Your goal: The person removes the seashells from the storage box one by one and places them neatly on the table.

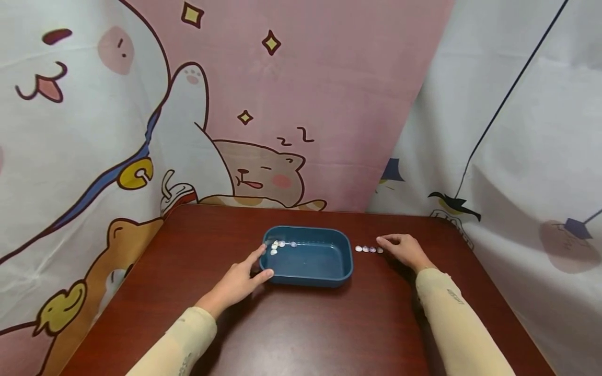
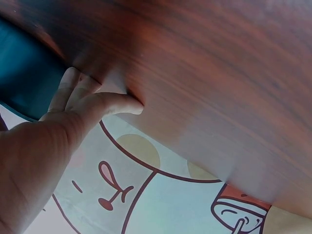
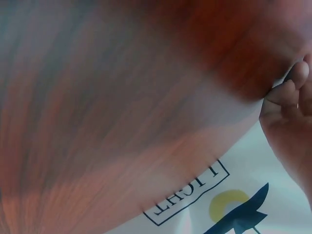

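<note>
So if the middle of the blue tray [image 1: 305, 258] is the clock centre and the far side is 12, here's the layout. Tray's on a dark reddish wood table [image 1: 301, 329], and the left hand [image 1: 239, 282] is on it between 8 and 9 o'clock, thumb and fingers spread wide around that end and touching the rim. Inside, there's a little cluster of small pale pieces [image 1: 274, 247] between 9 and 10, plus a loner [image 1: 293, 244] nearer 10, closer to the middle. Outside at 3 o'clock there's a neat row of four similar pieces [image 1: 366, 249], just beside the tray. The right hand [image 1: 404, 251] is further out at 3, fingers bunched narrow, tips right by the row's outermost piece. Honestly can't tell if they're pinching anything; the right wrist cam only catches part of that hand. Both arms have pale sleeves [image 1: 453, 318]. Cartoon cloth hangs behind, with a sleeping cat [image 1: 270, 175] at 11 and a dark bird [image 1: 455, 203] around 2.
</note>
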### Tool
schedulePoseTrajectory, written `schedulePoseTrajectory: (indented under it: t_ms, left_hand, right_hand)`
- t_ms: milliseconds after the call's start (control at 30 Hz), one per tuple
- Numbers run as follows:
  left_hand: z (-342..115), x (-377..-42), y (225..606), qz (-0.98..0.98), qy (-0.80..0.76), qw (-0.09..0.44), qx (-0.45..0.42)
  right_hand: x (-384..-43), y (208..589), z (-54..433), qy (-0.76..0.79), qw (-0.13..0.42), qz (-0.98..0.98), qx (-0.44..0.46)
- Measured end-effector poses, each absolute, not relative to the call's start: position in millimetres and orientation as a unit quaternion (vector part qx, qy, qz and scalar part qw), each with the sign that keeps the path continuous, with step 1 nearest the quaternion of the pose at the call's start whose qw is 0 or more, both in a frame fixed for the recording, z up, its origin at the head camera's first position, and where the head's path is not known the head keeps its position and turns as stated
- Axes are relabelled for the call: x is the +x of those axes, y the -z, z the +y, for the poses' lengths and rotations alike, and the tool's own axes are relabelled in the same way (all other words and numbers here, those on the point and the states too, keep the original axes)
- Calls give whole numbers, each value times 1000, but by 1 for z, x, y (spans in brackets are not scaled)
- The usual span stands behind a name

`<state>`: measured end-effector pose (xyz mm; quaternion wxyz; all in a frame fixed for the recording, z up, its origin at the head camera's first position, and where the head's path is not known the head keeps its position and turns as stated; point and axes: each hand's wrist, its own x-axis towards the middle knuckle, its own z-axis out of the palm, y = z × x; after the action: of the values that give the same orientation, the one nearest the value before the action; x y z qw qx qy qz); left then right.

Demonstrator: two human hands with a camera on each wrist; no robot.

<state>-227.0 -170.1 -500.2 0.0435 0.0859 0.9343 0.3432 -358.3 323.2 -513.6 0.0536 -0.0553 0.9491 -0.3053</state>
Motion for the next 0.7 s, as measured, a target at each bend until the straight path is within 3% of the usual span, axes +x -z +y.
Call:
schedulePoseTrajectory:
  t_ms: [167,333,400,567,700]
  left_hand:
    - [-169,-227,499,932,-348,47,87]
    - [-169,-226,498,931,-353,45,86]
    - [-170,-226,498,931,-353,44,85]
    - [-171,-226,500,931,-352,46,81]
    - [-171,-228,500,931,-352,48,85]
  right_hand:
    - [-361,502,309,353,-5,935,-46]
    - [-365,473,248,377,-51,918,-109]
    - [-364,462,213,373,-38,915,-152]
    - [-356,458,129,320,60,908,-265]
    - [-351,476,85,253,104,920,-281]
